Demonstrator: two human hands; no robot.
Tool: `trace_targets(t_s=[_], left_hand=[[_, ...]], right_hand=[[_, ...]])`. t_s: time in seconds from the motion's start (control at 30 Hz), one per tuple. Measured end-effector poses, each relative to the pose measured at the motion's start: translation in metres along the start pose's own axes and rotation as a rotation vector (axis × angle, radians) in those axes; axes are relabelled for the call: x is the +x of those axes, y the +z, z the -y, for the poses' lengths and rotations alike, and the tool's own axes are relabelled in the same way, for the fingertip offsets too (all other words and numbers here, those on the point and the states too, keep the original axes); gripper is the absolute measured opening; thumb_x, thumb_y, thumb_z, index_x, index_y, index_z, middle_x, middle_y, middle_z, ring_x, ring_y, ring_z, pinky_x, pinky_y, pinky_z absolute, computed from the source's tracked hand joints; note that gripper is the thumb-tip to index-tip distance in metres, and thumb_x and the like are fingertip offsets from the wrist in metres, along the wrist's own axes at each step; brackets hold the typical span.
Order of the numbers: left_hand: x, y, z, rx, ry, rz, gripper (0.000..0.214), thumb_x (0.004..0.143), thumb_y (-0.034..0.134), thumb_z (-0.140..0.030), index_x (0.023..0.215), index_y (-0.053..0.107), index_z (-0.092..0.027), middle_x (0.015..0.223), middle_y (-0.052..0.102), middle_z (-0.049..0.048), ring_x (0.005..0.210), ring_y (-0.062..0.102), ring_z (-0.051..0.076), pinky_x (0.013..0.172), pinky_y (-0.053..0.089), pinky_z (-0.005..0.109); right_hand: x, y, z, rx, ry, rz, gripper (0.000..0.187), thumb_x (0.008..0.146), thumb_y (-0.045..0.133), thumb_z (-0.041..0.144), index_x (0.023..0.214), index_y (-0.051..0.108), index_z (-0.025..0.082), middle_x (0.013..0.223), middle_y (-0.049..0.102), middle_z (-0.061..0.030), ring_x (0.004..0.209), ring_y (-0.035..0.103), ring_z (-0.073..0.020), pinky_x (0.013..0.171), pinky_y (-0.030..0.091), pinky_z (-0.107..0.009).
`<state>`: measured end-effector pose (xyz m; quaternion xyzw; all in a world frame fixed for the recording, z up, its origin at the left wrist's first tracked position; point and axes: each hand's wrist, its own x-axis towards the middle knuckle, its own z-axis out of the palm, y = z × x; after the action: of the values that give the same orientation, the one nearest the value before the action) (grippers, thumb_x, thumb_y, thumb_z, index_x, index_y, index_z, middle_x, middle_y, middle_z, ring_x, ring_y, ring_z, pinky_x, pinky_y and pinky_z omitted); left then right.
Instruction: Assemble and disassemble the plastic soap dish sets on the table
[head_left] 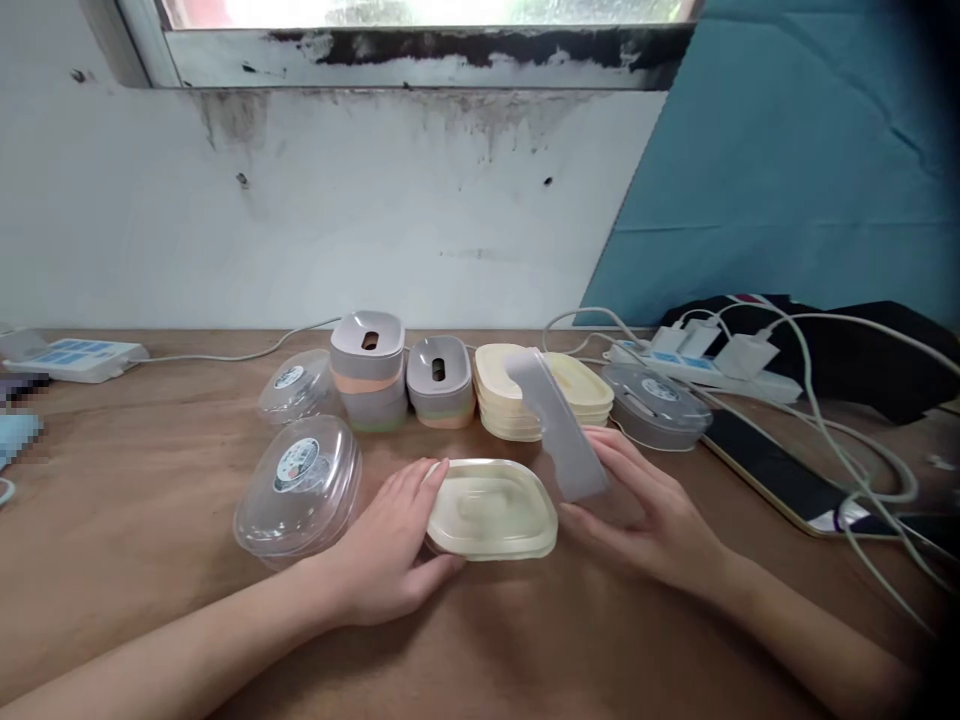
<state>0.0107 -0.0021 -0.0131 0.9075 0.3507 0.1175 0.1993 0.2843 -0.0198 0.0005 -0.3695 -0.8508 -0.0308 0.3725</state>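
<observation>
My left hand (397, 545) grips the left side of a cream plastic lid-like dish (491, 510), thumb at its front edge and fingers at its back corner. The dish lies flat on the table, and whether a box sits under it I cannot tell. In my right hand (645, 500), pinched between thumb and fingers, a translucent greyish plastic piece (562, 430) with a wavy edge is held tilted above the table, just right of the dish. Behind it stand stacked cream lids or dishes (510, 390). Beside my left hand is a clear-lidded round container (300, 490).
Grey boxes with slotted tops (367, 370) stand at the back, near another clear container (294, 388). To the right are a grey clear-lidded container (656, 405), a phone (772, 470), and a power strip (705, 370) with looping white cables. Another power strip (75, 358) lies far left.
</observation>
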Motion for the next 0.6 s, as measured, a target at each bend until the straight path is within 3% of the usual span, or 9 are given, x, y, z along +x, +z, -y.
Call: trace_targets(t_s=[0.1, 0.23, 0.37, 0.47, 0.6], left_hand=[[-0.001, -0.001, 0.0, -0.027, 0.005, -0.008, 0.071, 0.082, 0.05, -0.033, 0.138, 0.014, -0.007, 0.143, 0.024, 0.0203, 0.133, 0.019, 0.03, 0.107, 0.022, 0.05], [-0.002, -0.002, 0.001, -0.088, 0.0, -0.033, 0.073, 0.08, 0.053, -0.028, 0.138, 0.013, -0.01, 0.142, 0.025, 0.0197, 0.132, 0.021, 0.03, 0.106, 0.024, 0.05], [0.001, -0.006, -0.002, -0.228, 0.044, -0.08, 0.073, 0.076, 0.058, -0.021, 0.137, 0.016, -0.016, 0.14, 0.03, 0.016, 0.129, 0.029, 0.028, 0.105, 0.028, 0.047], [0.004, -0.007, -0.003, -0.361, 0.065, -0.127, 0.08, 0.073, 0.062, -0.019, 0.137, 0.014, -0.02, 0.141, 0.03, 0.0126, 0.129, 0.031, 0.026, 0.105, 0.029, 0.042], [0.005, -0.003, 0.0, -0.486, -0.029, -0.173, 0.081, 0.066, 0.071, -0.019, 0.132, 0.023, -0.019, 0.135, 0.039, 0.012, 0.123, 0.04, 0.024, 0.102, 0.035, 0.038]], right_hand=[[0.0, -0.004, 0.001, 0.059, -0.003, 0.062, 0.053, 0.078, 0.057, 0.018, 0.127, 0.037, 0.025, 0.115, 0.05, -0.0112, 0.107, 0.05, -0.0265, 0.087, 0.048, -0.041], [0.007, -0.01, 0.007, 0.094, -0.094, 0.272, 0.054, 0.079, 0.052, 0.011, 0.129, 0.038, 0.025, 0.117, 0.052, -0.01, 0.114, 0.047, -0.024, 0.09, 0.047, -0.036], [0.008, -0.006, 0.01, 0.099, -0.152, 0.393, 0.051, 0.079, 0.05, 0.01, 0.128, 0.041, 0.02, 0.118, 0.055, -0.0095, 0.119, 0.042, -0.0218, 0.101, 0.038, -0.039], [0.007, -0.002, 0.008, 0.129, -0.133, 0.456, 0.049, 0.079, 0.051, 0.011, 0.127, 0.044, 0.018, 0.12, 0.056, -0.0084, 0.124, 0.036, -0.0209, 0.104, 0.034, -0.039], [0.004, -0.001, 0.005, 0.181, -0.053, 0.53, 0.05, 0.077, 0.049, 0.007, 0.124, 0.047, 0.022, 0.122, 0.055, -0.005, 0.128, 0.03, -0.0199, 0.102, 0.037, -0.038]])
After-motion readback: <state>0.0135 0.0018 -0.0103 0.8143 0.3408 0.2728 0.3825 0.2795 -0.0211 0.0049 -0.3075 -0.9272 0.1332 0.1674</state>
